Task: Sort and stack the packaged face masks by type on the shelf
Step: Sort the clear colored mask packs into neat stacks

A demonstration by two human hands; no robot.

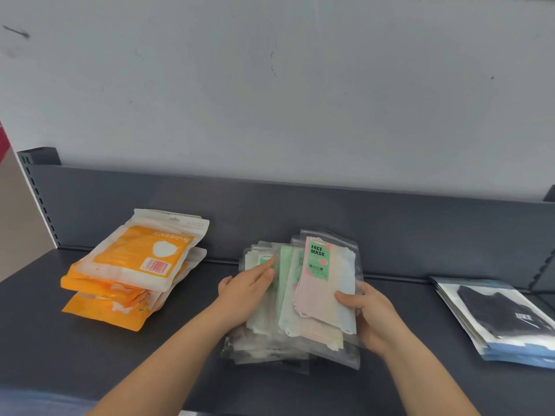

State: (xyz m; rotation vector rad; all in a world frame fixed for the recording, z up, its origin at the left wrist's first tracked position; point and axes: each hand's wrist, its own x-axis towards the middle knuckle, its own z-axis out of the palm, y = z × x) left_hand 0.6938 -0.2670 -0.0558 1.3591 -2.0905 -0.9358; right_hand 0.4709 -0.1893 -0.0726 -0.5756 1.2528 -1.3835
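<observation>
A loose pile of clear packs of pastel face masks (pixel 288 298) lies in the middle of the dark shelf (pixel 90 349). Its top pack (pixel 327 283) carries a green "FACE MASK" label and is tilted up. My right hand (pixel 369 313) grips this pack at its right edge, thumb on top. My left hand (pixel 246 292) lies flat with straight fingers on the left side of the pile. A stack of orange mask packs (pixel 135 268) sits at the left. A stack of black mask packs in clear and blue bags (pixel 498 319) sits at the right.
The shelf's dark back panel (pixel 300 205) rises behind the stacks, with a slotted upright (pixel 39 199) at the left and a grey wall above. Bare shelf surface shows between the three groups and along the front edge.
</observation>
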